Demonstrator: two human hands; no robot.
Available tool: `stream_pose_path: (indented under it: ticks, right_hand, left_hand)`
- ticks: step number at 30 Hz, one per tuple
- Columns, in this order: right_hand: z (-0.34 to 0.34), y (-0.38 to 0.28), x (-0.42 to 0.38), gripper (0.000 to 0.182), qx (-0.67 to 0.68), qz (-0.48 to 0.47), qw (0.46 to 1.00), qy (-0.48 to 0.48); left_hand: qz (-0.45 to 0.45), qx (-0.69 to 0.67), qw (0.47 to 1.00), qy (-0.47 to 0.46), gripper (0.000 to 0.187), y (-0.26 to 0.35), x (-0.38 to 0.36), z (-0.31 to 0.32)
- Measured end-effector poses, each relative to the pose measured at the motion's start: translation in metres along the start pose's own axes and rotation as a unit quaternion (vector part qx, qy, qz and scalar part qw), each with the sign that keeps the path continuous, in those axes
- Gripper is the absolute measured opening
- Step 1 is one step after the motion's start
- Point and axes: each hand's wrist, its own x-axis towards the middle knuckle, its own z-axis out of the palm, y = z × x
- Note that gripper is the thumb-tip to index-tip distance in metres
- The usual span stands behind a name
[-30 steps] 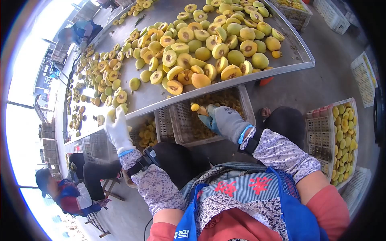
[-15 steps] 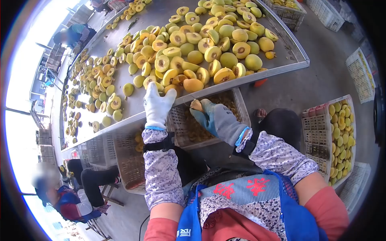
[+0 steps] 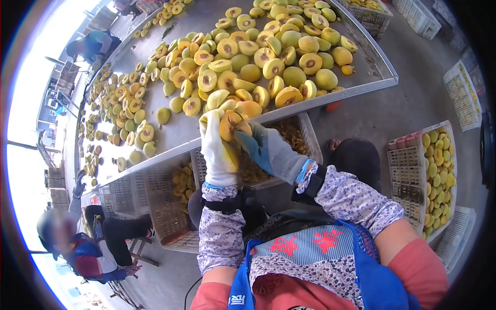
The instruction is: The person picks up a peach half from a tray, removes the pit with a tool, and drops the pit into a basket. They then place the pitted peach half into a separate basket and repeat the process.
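Observation:
My left hand [image 3: 219, 152], in a white glove, is closed around a halved yellow peach [image 3: 230, 124] with its cut face turned up towards me. Over the table's near edge, my right hand [image 3: 264, 150], in a grey-blue glove, presses its fingertips to that cut face. Its fingers are bent together; a small thin tool seems to be in them, but the glove hides it. Just beyond my hands lies a heap of halved yellow peaches [image 3: 294, 77], many showing brown centres, on the metal table [image 3: 356, 90].
Below the table edge stands a crate of brown scraps [image 3: 297, 132], beside another crate [image 3: 165, 212] with peach pieces. To my right is a crate of peach halves [image 3: 405, 170]. A co-worker [image 3: 90, 253] sits at the left; another person [image 3: 93, 46] is farther back.
My left hand has come back from the heap, now with a peach half in it. My right hand has moved left to meet it. The seated co-worker's gloved hand has reached the table edge.

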Motion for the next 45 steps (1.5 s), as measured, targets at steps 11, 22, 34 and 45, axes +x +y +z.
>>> stream_pose_path:
  ticks: [11,22,34,45]
  right_hand:
    - [-0.003,-0.013,-0.011,0.041,-0.048,0.009,0.999,-0.018]
    - [-0.001,-0.022,-0.017,0.049,0.095,0.124,0.982,-0.105]
    - [-0.029,-0.044,-0.022,0.061,0.238,0.283,0.892,-0.261]
    - [-0.028,-0.05,-0.022,0.062,0.252,0.331,0.864,-0.283]
  left_hand:
    - [0.112,0.134,0.984,0.026,0.041,0.002,-0.002,-0.007]
    - [0.051,0.065,0.995,0.062,0.018,-0.004,-0.012,0.006]
    - [-0.257,-0.304,0.917,0.018,0.047,0.027,-0.003,-0.012]
    - [-0.279,-0.309,0.909,-0.016,0.039,0.008,0.003,-0.018]
